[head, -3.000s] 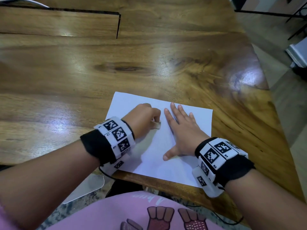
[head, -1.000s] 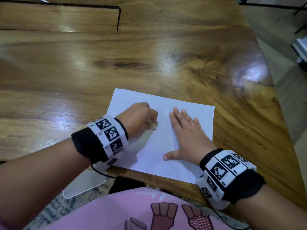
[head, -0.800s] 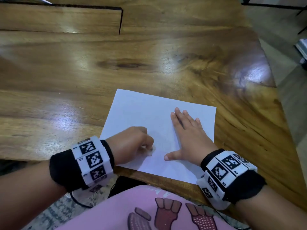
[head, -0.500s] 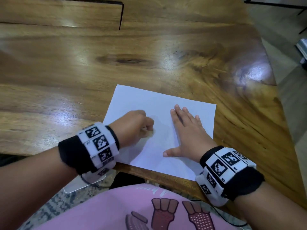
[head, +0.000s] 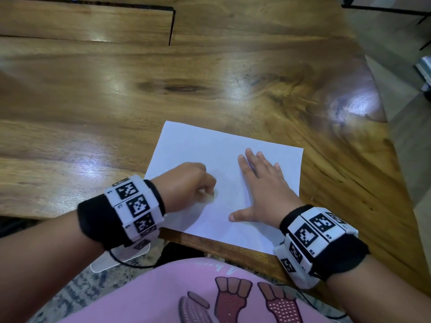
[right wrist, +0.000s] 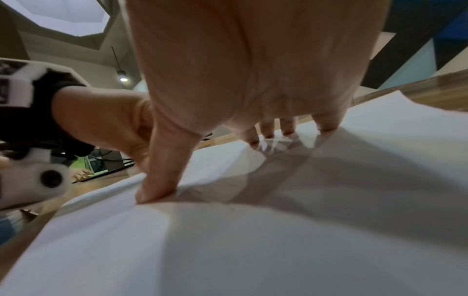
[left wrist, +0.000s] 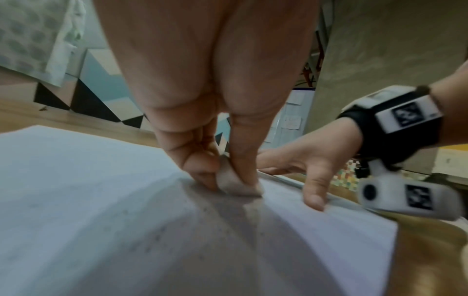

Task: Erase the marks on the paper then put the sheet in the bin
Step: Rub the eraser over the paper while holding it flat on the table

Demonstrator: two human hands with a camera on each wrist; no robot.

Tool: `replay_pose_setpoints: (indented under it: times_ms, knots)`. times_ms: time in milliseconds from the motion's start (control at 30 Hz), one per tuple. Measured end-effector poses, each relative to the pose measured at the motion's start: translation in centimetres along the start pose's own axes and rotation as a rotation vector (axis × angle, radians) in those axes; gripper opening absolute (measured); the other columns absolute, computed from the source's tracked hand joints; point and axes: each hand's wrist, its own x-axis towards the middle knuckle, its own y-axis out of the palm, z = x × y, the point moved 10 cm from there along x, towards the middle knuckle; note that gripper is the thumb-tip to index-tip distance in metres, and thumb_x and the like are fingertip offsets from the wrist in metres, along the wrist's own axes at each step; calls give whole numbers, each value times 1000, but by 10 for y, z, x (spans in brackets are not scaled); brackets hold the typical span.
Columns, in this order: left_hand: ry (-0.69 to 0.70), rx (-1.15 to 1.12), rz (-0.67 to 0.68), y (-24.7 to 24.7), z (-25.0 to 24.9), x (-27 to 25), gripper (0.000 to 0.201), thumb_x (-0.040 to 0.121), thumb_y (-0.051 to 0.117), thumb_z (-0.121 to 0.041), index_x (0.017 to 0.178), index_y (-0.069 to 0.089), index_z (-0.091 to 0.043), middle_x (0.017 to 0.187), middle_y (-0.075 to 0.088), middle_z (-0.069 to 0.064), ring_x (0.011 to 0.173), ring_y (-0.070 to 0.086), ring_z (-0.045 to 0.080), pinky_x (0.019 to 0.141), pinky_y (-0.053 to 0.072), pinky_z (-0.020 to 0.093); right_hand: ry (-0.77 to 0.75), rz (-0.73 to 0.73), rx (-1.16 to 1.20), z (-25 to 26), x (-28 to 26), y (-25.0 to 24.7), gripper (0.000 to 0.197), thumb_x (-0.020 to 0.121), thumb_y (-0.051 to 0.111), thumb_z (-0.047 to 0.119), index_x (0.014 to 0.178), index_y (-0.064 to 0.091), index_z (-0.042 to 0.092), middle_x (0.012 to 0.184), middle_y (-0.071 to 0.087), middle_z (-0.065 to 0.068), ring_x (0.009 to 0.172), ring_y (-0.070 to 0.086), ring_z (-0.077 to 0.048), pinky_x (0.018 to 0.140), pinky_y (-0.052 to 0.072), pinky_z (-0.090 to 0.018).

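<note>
A white sheet of paper [head: 210,150] lies on the wooden table [head: 163,89] at its near edge. My left hand [head: 189,183] pinches a small pale eraser [head: 213,194] against the sheet's left half; in the left wrist view the eraser [left wrist: 235,182] sits between thumb and fingertips, touching the paper [left wrist: 101,220]. My right hand [head: 261,187] lies flat with fingers spread on the sheet's right half, pressing it down; the right wrist view has the thumb and fingertips [right wrist: 326,126] on the paper [right wrist: 253,240]. Faint marks show on the sheet. No bin is in view.
The table's right edge [head: 396,173] drops to the floor. A dark seam [head: 171,26] crosses the tabletop at the back left. A white object [head: 116,259] and a black cable lie below the near edge by my lap.
My left hand has rubbed the eraser back and forth over the sheet's left-middle area, coming nearer, then out, then slightly nearer again. My right hand stayed flat on the paper.
</note>
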Motion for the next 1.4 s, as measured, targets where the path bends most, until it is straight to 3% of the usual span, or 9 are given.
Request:
replay_pose_setpoints:
  times_ms: [100,267,400,533,700,767,867,1033,1400]
  knots:
    - [-3,-30,140,9,7,-12,10,75,69,-22,84,70,-17,85,57,3,76,53,15,66,36,17,-14,21,-19,2,1,3,119,68,64,70,146,-20,39,151,-37,0,139,-33,-21,116,-13,-48]
    - [-201,-343,-138,-38,57,-27,10,71,74,-17,73,68,-25,81,70,8,70,57,13,68,45,29,-16,21,-40,3,1,4,115,68,63,72,144,-19,46,151,-37,-2,139,-33,-23,115,-13,-50]
    - [-258,-313,-81,-30,81,-48,9,70,75,-21,72,69,-27,81,72,4,66,57,7,65,46,26,-17,22,-46,2,2,4,115,68,62,72,144,-20,46,151,-37,-1,139,-33,-22,115,-12,-50]
    - [-174,-192,-125,-23,71,-57,11,74,72,-23,67,65,-27,78,61,-6,64,60,13,65,53,33,-16,16,-41,2,2,4,115,67,62,72,144,-20,46,151,-36,-1,139,-33,-22,115,-13,-49]
    - [-86,-152,58,1,57,-63,8,73,72,-14,72,68,-21,75,53,-16,75,55,-8,64,38,3,-10,13,-48,3,1,3,115,67,63,71,144,-20,45,151,-36,-2,139,-32,-23,115,-13,-49]
    - [-87,-153,-19,-8,56,-54,7,74,71,-13,72,68,-20,76,54,-16,72,56,-7,64,40,6,-9,14,-46,4,1,3,115,68,63,71,144,-20,46,151,-37,-2,139,-33,-23,115,-13,-49]
    - [-114,-146,-124,-19,52,-40,4,76,68,-12,77,68,-16,81,54,-11,71,62,13,67,52,31,-7,16,-47,3,0,3,114,68,62,71,144,-19,45,151,-37,-2,139,-33,-22,115,-13,-49]
    - [-13,-100,36,1,31,-46,5,78,67,-14,77,70,-19,75,46,-20,68,48,-11,63,34,1,-6,16,-50,3,1,2,114,69,62,70,144,-19,45,151,-36,-2,140,-32,-23,115,-12,-50]
    - [-44,-105,-53,-5,24,-29,4,79,66,-17,79,67,-13,80,50,-9,69,47,-7,64,33,12,-8,14,-50,3,1,3,115,68,63,70,145,-19,44,151,-36,-3,139,-33,-23,115,-12,-50]
